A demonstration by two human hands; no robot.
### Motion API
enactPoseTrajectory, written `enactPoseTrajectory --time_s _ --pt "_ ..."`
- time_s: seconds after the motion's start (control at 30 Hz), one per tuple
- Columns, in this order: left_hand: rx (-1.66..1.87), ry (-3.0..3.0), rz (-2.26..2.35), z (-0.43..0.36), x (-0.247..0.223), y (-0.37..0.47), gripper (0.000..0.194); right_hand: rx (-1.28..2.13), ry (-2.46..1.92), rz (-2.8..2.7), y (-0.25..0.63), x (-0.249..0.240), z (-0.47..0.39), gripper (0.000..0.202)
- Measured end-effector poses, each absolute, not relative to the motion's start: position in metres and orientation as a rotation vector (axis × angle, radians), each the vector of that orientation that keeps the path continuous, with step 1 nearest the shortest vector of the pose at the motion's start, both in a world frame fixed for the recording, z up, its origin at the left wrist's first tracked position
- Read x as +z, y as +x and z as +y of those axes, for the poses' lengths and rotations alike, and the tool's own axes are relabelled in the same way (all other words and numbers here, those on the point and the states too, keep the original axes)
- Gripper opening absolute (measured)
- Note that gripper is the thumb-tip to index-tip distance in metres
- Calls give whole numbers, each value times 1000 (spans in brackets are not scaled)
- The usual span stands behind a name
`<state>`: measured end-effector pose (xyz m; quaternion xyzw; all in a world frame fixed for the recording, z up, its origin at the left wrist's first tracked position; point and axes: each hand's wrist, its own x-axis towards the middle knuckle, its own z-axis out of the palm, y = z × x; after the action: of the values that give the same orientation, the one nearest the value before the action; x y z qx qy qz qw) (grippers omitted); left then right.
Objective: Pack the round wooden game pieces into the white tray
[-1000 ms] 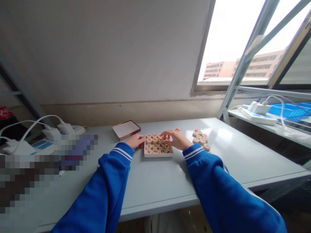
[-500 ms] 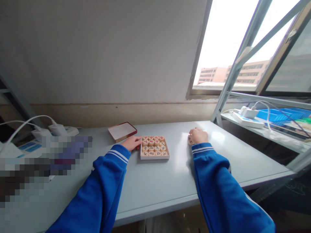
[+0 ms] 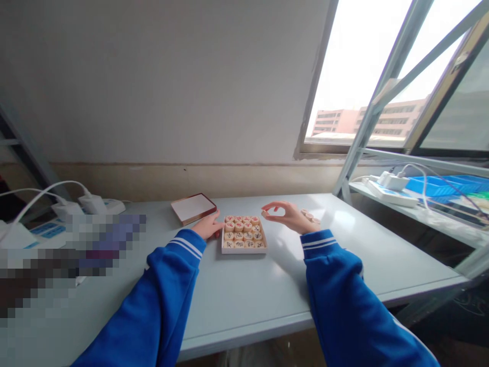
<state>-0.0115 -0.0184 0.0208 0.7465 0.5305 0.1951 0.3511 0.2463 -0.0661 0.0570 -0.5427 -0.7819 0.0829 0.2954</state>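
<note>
A shallow white box (image 3: 243, 250) of round wooden Chinese chess pieces (image 3: 239, 236) sits mid-desk. Red-marked pieces fill its back rows, and dark-marked ones lie mostly in front. My left hand (image 3: 208, 225) rests at the box's left side, its fingers apart and the thumb at the rim. Right of the box, my right hand (image 3: 288, 214) is raised above the desk, thumb and forefinger pinching a small chess piece (image 3: 264, 212). Behind that hand lie a few more loose pieces (image 3: 311, 216), partly hidden by it.
The box lid (image 3: 193, 208) lies upturned behind my left hand. Power strips with white plugs (image 3: 91, 204) and cables stand at the left. On the right are a metal frame (image 3: 361, 132), a shelf with another power strip (image 3: 391, 191) and blue trays (image 3: 435, 184).
My right hand has lifted from the loose pieces and moved left toward the box with one piece pinched. Loose pieces show behind it now. My left hand stays at the box.
</note>
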Motion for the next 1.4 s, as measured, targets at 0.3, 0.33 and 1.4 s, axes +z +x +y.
enactPoseTrajectory --time_s 0.3,0.33,1.4 --pt "559 1883 1365 -17 17 -13 69 285 -1188 -2276 231 40 -61 19" --pt "563 1893 1357 -17 17 -13 68 289 -1176 -2274 230 39 -60 17" --pt "482 2150 1443 -24 26 -10 39 -302 -2407 -1788 297 22 -44 25"
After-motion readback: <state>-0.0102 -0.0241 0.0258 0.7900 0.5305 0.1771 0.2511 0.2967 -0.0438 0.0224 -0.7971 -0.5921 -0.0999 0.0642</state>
